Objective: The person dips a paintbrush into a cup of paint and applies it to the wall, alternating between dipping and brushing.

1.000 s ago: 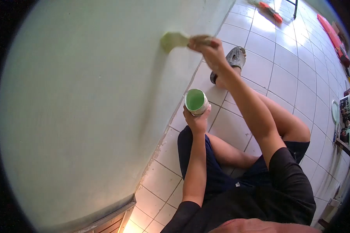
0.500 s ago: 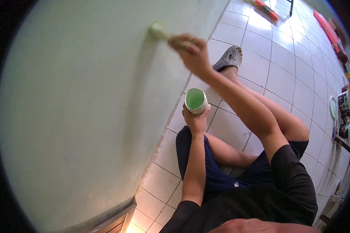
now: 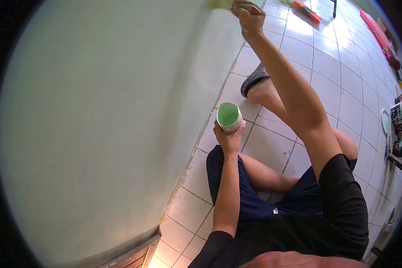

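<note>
My left hand (image 3: 229, 137) is wrapped round a cup of green paint (image 3: 229, 117), held upright with its mouth facing up, above the floor beside my knee. At the top of the view my right hand (image 3: 250, 17) grips a paintbrush (image 3: 245, 6) by its handle. The brush's pale green bristle end lies against or very near the light green wall (image 3: 107, 111); it is partly cut off by the frame edge, and I cannot tell how firmly it touches.
White tiles cover the floor (image 3: 272, 145). Paint tins (image 3: 396, 115) and a lid (image 3: 385, 121) stand at the far right. An orange-red item (image 3: 306, 12) lies at the top. A wooden frame (image 3: 138, 252) is at the bottom left, against the wall.
My right hand has moved with the brush up and to the right along the wall, the arm stretching out farther. My left hand holds the cup almost where it was.
</note>
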`<state>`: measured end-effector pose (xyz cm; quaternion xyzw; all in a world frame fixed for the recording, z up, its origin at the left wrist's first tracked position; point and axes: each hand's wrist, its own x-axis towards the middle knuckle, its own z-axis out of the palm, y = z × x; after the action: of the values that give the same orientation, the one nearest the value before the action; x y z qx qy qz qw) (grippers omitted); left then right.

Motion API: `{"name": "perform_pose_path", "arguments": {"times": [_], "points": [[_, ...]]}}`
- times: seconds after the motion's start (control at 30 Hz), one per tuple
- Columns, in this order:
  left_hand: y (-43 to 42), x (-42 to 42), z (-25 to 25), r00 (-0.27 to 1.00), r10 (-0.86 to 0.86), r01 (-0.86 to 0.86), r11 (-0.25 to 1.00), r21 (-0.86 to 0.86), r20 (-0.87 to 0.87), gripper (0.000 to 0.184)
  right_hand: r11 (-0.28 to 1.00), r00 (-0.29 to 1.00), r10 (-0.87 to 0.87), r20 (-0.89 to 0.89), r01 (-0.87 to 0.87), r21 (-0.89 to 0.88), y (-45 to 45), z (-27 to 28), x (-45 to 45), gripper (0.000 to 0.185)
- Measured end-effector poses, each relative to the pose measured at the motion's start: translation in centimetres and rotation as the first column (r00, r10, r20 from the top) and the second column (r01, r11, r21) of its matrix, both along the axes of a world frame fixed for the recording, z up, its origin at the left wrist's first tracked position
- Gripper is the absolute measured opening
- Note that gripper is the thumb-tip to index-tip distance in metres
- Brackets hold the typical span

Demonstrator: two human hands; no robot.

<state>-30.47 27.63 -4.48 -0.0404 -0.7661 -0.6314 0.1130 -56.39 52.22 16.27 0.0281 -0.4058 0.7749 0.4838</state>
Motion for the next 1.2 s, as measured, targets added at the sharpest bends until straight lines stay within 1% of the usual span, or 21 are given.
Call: {"name": "perform_pose_path", "arguments": {"times": [0.07,0.13,0.2,0.27,0.33,0.4,0.43,0.47,0.5,0.53,0.57,0.6,0.63,0.67,0.7,0.73,0.77,0.93,1.07,1.1,1.2], "points": [[0.1,0.0,0.6,0.999,-0.015,0.014,1.0,-0.018,-0.038,0.073,0.997,1.0,-0.014,0.0,0.014,0.077,-0.8,-0.2,-0.2,0.02],[-0.1,0.0,1.1,0.997,-0.026,0.024,0.999,-0.041,-0.069,0.073,0.943,0.996,-0.054,0.077,0.026,0.333,-5.8,-0.2,4.1,0.02],[0.1,0.1,1.0,0.999,-0.029,0.027,0.998,-0.062,-0.02,0.075,0.926,1.0,-0.028,0.003,0.025,0.376,-11.6,-1.8,7.8,0.017],[-0.3,0.2,0.8,0.998,-0.056,0.057,0.995,-0.086,0.013,0.076,0.948,0.988,0.153,-0.037,-0.136,0.287,-16.2,-3.7,12.0,0.011],[-0.2,0.1,-1.1,0.996,-0.087,0.09,0.989,-0.115,0.032,0.078,0.838,0.984,0.14,-0.106,-0.061,0.543,-18.5,-4.3,16.7,0.012],[-0.5,-0.6,-5.6,0.979,-0.194,0.194,0.981,0.005,0.07,0.08,0.731,0.92,0.378,0.106,-0.367,0.575,-20.1,-4.5,21.0,0.013],[-0.5,-0.3,-4.6,0.992,-0.127,0.127,0.983,-0.13,0.014,0.083,0.738,0.924,0.369,0.098,-0.355,0.573,-20.1,-4.4,21.7,0.013],[-1.0,-0.6,-4.4,0.991,-0.133,0.133,0.982,-0.136,0.011,0.083,0.731,0.902,0.423,0.084,-0.395,0.556,-20.2,-4.4,22.3,0.013],[-1.7,-1.0,-5.0,0.98,-0.189,0.2,0.951,-0.235,0.068,0.084,0.72,0.875,0.48,0.069,-0.437,0.54,-20.3,-4.4,22.6,0.012],[-2.0,-1.0,-3.5,0.963,-0.234,0.265,0.907,-0.326,0.131,0.085,0.733,0.841,0.539,0.048,-0.497,0.464,-19.2,-5.1,21.8,0.013],[-1.3,-0.1,-2.4,0.991,-0.097,0.105,0.991,-0.087,0.089,0.084,0.773,0.883,0.47,0.021,-0.423,0.473,-17.7,-5.7,20.2,0.017],[-1.0,0.1,-1.6,0.992,-0.093,0.101,0.991,-0.091,0.088,0.084,0.808,0.925,0.371,-0.078,-0.281,0.518,-16.1,-7.0,17.5,0.021],[-0.7,0.3,-1.2,0.992,-0.073,0.079,0.995,-0.058,0.1,0.082,0.86,0.905,0.419,0.07,-0.421,0.29,-14.3,-7.6,15.7,0.023],[-0.5,0.4,-1.0,0.992,-0.055,0.058,0.998,-0.025,0.112,0.08,0.903,0.95,0.309,0.047,-0.308,0.301,-12.0,-8.7,13.0,0.02],[-0.6,0.0,-1.7,0.994,-0.092,0.093,0.995,-0.018,0.057,0.079,0.917,0.93,0.352,0.105,-0.365,0.16,-9.6,-9.3,11.8,0.013],[-0.6,0.0,-1.7,0.995,-0.09,0.091,0.996,-0.012,0.052,0.079,0.913,0.904,0.401,0.147,-0.408,0.016,-7.3,-10.0,10.9,0.018],[-0.6,-0.1,-2.0,0.991,-0.12,0.122,0.992,-0.022,0.054,0.081,0.897,0.892,0.434,0.124,-0.417,-0.144,-6.5,-8.2,12.1,0.023],[-0.4,-0.2,-1.8,0.983,-0.181,0.181,0.983,-0.006,0.043,0.085,0.915,0.88,0.404,0.249,-0.388,-0.112,-4.9,-5.7,18.8,0.024],[-0.6,0.1,-0.7,0.994,-0.101,0.098,0.993,-0.066,-0.042,0.082,0.874,0.806,0.484,0.341,-0.467,-0.136,-4.4,-6.5,23.1,0.022],[-0.5,0.4,0.1,0.994,-0.09,0.084,0.992,-0.089,-0.058,0.082,0.872,0.783,0.475,0.401,-0.48,-0.095,-4.1,-6.3,24.0,0.024],[-0.4,0.9,1.3,0.99,-0.054,0.047,0.997,-0.055,-0.132,0.08,0.848,0.767,0.474,0.432,-0.53,0.009,-3.6,-4.9,26.4,0.022]]}}
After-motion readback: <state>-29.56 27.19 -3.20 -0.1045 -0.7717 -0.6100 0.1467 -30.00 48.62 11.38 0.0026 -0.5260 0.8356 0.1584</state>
